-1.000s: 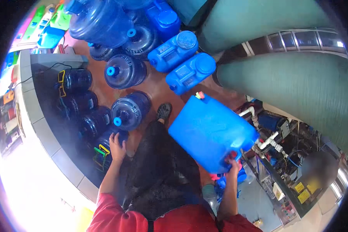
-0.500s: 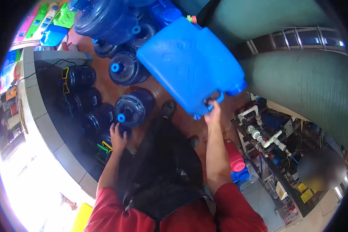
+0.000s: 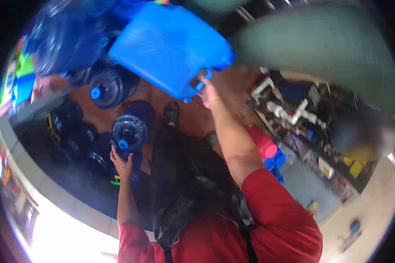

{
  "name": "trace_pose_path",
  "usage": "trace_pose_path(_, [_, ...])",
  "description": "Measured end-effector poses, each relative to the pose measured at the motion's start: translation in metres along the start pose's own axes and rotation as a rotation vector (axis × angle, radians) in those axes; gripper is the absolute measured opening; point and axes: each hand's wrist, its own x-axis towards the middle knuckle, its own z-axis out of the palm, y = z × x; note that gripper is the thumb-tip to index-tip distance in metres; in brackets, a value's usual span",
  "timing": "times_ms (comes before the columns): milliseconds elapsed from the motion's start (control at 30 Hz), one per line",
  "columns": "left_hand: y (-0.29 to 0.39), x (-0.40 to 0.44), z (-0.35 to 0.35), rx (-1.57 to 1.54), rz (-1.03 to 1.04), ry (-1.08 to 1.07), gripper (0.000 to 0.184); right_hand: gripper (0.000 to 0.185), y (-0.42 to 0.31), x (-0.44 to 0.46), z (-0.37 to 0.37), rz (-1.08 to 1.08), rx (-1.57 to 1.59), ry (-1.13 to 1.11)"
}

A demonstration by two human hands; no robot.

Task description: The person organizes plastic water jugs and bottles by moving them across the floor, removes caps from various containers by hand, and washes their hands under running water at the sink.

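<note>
My right hand (image 3: 207, 91) is closed round the handle of a big blue jerrycan (image 3: 169, 46), lifted in front of me and tilted, with its cap end to the right. My left hand (image 3: 122, 163) has its fingers apart, just below the blue cap of a round water bottle (image 3: 133, 127) on the floor; whether the fingertips touch the bottle is unclear. Another round bottle (image 3: 112, 87) stands beyond that one, left of the jerrycan. The jerrycan hides part of the containers behind it.
Large clear-blue bottles (image 3: 66, 48) crowd the upper left. Dark bottles line the low tiled ledge (image 3: 52, 186) at left. White pipes (image 3: 289, 113) and machinery are at right, near a red container (image 3: 263, 142). Green tanks (image 3: 324, 57) stand at upper right.
The jerrycan was first low at my right; my right hand has raised it forward and swung it left. My right arm is stretched further out. The camera view has shifted too.
</note>
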Motion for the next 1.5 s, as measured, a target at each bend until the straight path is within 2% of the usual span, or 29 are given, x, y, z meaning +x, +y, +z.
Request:
trace_pose_path(33, [0.000, 0.010, 0.001, 0.014, 0.033, 0.010, 0.099, 0.063, -0.004, -0.019, 0.005, -0.023, 0.013, -0.023])
trace_pose_path(133, [-0.029, 0.043, 0.014, 0.005, 0.111, -0.059, 0.101, 0.071, 0.026, -0.028, -0.016, -0.008, 0.017, 0.151])
trace_pose_path(200, [-0.071, 0.069, 0.032, 0.109, 0.006, -0.302, 0.096, 0.087, 0.040, -0.056, -0.030, 0.058, -0.035, 0.106])
trace_pose_path(267, [-0.070, 0.078, 0.032, 0.131, 0.070, -0.303, 0.092, 0.081, 0.066, -0.078, -0.050, 0.120, -0.150, 0.133])
trace_pose_path(333, [-0.072, 0.088, 0.034, 0.158, 0.060, -0.287, 0.087, 0.056, 0.108, -0.092, -0.074, 0.125, -0.290, 0.181])
trace_pose_path(367, [-0.094, 0.095, 0.045, 0.100, 0.158, -0.293, 0.082, 0.049, 0.124, -0.106, -0.083, 0.047, -0.378, 0.182])
trace_pose_path(400, [-0.083, 0.100, 0.044, 0.107, 0.192, -0.310, 0.082, 0.054, 0.139, -0.116, -0.093, -0.038, -0.562, 0.135])
trace_pose_path(433, [-0.065, 0.102, 0.043, 0.204, 0.074, -0.326, 0.080, 0.065, 0.146, -0.127, -0.103, 0.005, -0.829, 0.107])
trace_pose_path(467, [-0.060, 0.101, 0.046, 0.303, -0.049, -0.339, 0.079, 0.067, 0.144, -0.150, -0.109, 0.022, -0.852, 0.100])
trace_pose_path(533, [-0.044, 0.096, 0.052, 0.385, 0.026, -0.293, 0.077, 0.063, 0.155, -0.169, -0.126, 0.027, -0.889, 0.067])
trace_pose_path(633, [0.029, 0.067, 0.050, 0.587, 0.188, -0.153, 0.077, 0.054, 0.171, -0.195, -0.148, -0.011, -0.997, 0.114])
trace_pose_path(733, [0.107, 0.040, 0.039, 0.716, 0.315, -0.226, 0.078, 0.047, 0.165, -0.231, -0.147, -0.043, -1.116, 0.108])
trace_pose_path(767, [0.118, 0.035, 0.038, 0.733, 0.447, -0.260, 0.075, 0.046, 0.158, -0.237, -0.143, -0.064, -1.151, 0.008])
trace_pose_path(800, [0.131, 0.029, 0.041, 0.733, 0.461, -0.254, 0.075, 0.047, 0.156, -0.244, -0.135, -0.188, -1.183, -0.004])
trace_pose_path(833, [0.148, 0.018, 0.045, 0.735, 0.573, -0.273, 0.072, 0.049, 0.154, -0.247, -0.125, -0.265, -1.133, -0.033])
trace_pose_path(900, [0.205, -0.018, 0.047, 0.778, 0.725, -0.299, 0.063, 0.065, 0.144, -0.250, -0.110, -0.508, -1.080, -0.207])
trace_pose_path(1000, [0.267, -0.060, 0.064, 0.818, 0.807, -0.380, 0.059, 0.085, 0.122, -0.270, -0.088, -0.829, -1.098, -0.112])
trace_pose_path(1033, [0.283, -0.073, 0.074, 0.786, 0.826, -0.412, 0.057, 0.085, 0.124, -0.267, -0.089, -0.846, -1.089, -0.121])
trace_pose_path(1100, [0.308, -0.091, 0.099, 0.748, 0.854, -0.457, 0.053, 0.090, 0.139, -0.254, -0.092, -0.921, -0.855, 0.074])
trace_pose_path(1133, [0.318, -0.096, 0.115, 0.740, 0.865, -0.468, 0.050, 0.086, 0.138, -0.250, -0.101, -0.952, -0.856, 0.166])
trace_pose_path(1200, [0.335, -0.107, 0.147, 0.721, 0.877, -0.474, 0.045, 0.079, 0.106, -0.256, -0.127, -0.624, -0.871, 0.128])
trace_pose_path(1267, [0.351, -0.115, 0.185, 0.697, 0.845, -0.516, 0.044, 0.072, 0.118, -0.231, -0.163, -0.795, -0.908, 0.249])
trace_pose_path(1333, [0.359, -0.119, 0.215, 0.536, 0.946, -0.614, 0.053, 0.065, 0.121, -0.215, -0.199, -0.828, -0.965, 0.355])
trace_pose_path(1400, [0.376, -0.141, 0.219, 0.339, 0.903, -0.702, 0.051, 0.063, 0.104, -0.222, -0.238, -0.684, -1.106, 0.356])
trace_pose_path(1433, [0.377, -0.151, 0.219, 0.338, 0.893, -0.700, 0.051, 0.061, 0.105, -0.216, -0.264, -0.737, -1.126, 0.381])
trace_pose_path(1467, [0.377, -0.159, 0.217, 0.228, 0.969, -0.712, 0.057, 0.060, 0.106, -0.207, -0.288, -0.793, -1.144, 0.408])
trace_pose_path(1500, [0.374, -0.163, 0.215, 0.117, 1.045, -0.718, 0.064, 0.058, 0.103, -0.202, -0.304, -0.733, -1.128, 0.443])
